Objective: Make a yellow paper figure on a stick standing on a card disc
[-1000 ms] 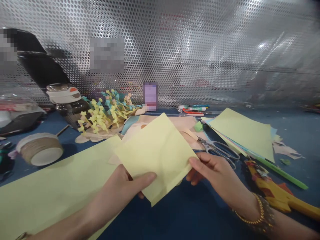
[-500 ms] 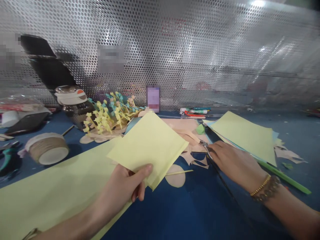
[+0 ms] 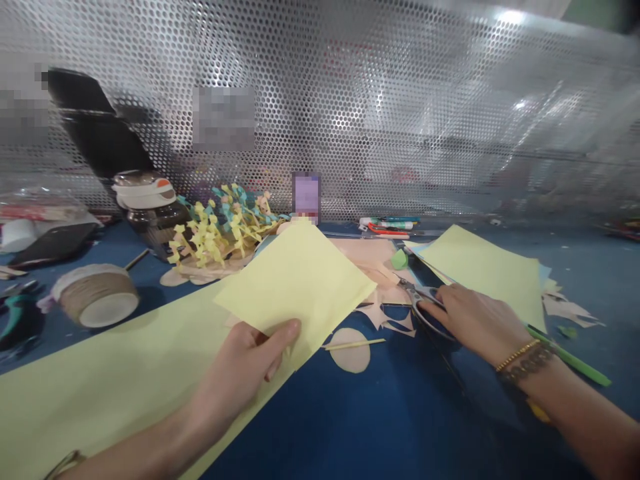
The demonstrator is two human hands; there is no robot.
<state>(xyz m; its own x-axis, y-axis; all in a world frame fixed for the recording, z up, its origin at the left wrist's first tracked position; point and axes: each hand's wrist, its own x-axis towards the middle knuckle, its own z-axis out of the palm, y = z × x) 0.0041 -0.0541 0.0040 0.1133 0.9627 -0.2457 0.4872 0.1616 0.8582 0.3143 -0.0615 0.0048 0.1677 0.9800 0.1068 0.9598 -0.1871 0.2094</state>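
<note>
My left hand [image 3: 257,357] pinches a pale yellow square of paper [image 3: 300,283] between thumb and fingers, near its lower corner. Under that hand lies a larger strip of yellow paper [image 3: 120,353]. At the right, my right hand [image 3: 467,313] has its fingers at the handles of a pair of scissors [image 3: 417,299]. The scissors rest low over the table with their blades pointing at pink paper scraps [image 3: 383,313]. Between the hands, a thin yellow strip [image 3: 357,344] crosses a pale oval paper piece [image 3: 350,360].
Stacked yellow and blue sheets [image 3: 485,267] lie at the right beside a green stick [image 3: 575,360]. Paper flowers [image 3: 210,240], a lidded jar [image 3: 153,207], a twine roll [image 3: 97,297] and pliers [image 3: 17,313] occupy the left. Behind stands a perforated metal panel [image 3: 350,133].
The scissors' handle loops now show more fully as my right hand has shifted slightly right. The folded-looking lower right edge of the yellow square no longer shows. My left hand has barely moved.
</note>
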